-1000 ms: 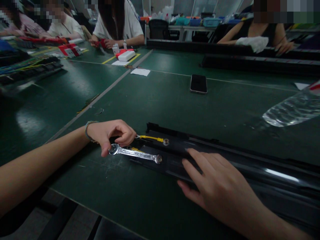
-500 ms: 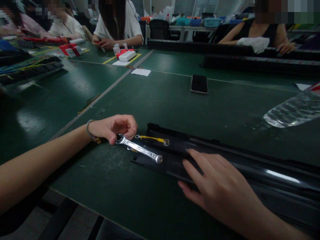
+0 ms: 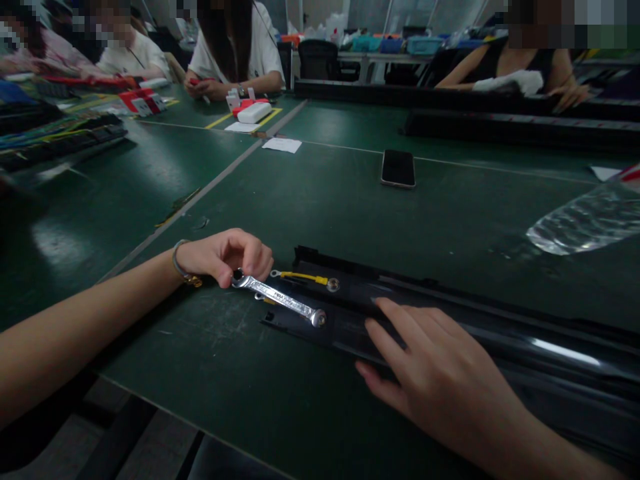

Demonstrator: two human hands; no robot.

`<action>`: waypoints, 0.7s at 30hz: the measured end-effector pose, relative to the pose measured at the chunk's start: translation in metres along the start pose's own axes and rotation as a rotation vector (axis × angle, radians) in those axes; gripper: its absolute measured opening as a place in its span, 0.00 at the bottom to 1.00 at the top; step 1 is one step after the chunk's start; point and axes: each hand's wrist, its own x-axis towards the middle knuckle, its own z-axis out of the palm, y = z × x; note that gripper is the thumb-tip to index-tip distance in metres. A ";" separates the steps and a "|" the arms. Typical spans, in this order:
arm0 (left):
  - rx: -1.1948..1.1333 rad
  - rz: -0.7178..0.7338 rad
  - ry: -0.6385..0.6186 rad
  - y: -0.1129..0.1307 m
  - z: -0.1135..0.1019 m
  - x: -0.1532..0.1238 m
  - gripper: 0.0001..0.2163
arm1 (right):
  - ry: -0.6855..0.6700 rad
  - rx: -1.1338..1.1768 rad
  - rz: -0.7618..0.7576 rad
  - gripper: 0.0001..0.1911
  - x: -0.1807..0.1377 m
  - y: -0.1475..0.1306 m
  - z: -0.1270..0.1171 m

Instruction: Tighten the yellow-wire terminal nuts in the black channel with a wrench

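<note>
A long black housing (image 3: 450, 320) lies across the green table, its left end in front of me. A silver wrench (image 3: 280, 299) rests on that end, its far ring seated on a bolt. My left hand (image 3: 225, 257) pinches the wrench's near end with curled fingers. My right hand (image 3: 440, 380) lies flat on the housing, fingers stretched out, pressing it down. A short yellow wire (image 3: 303, 276) with ring terminals runs to a screw just behind the wrench.
A dark phone (image 3: 398, 167) lies face up mid-table. A crinkled clear plastic bag (image 3: 585, 220) sits at the right. White paper (image 3: 281, 144) and a red-white device (image 3: 253, 111) lie farther back. Other people work at the far edge, with more black housings (image 3: 500, 127) before them.
My left hand has swung the wrench's near end away from me, turning it about the bolt. The right hand has stayed flat on the housing.
</note>
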 end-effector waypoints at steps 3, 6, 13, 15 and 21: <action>0.009 -0.025 -0.025 0.001 -0.001 0.000 0.09 | 0.002 0.003 0.002 0.13 0.000 0.000 0.000; 0.040 -0.066 -0.080 0.001 -0.003 -0.001 0.10 | 0.001 0.002 0.001 0.12 0.000 0.000 0.001; 0.084 -0.119 -0.158 0.002 -0.004 -0.001 0.10 | 0.021 -0.007 -0.007 0.13 0.000 0.000 0.000; 0.096 -0.107 -0.166 0.003 -0.003 0.000 0.09 | 0.017 -0.005 -0.006 0.13 -0.001 0.001 0.000; 0.114 -0.091 -0.209 0.005 -0.001 0.002 0.10 | 0.002 0.005 0.000 0.13 -0.001 0.001 0.002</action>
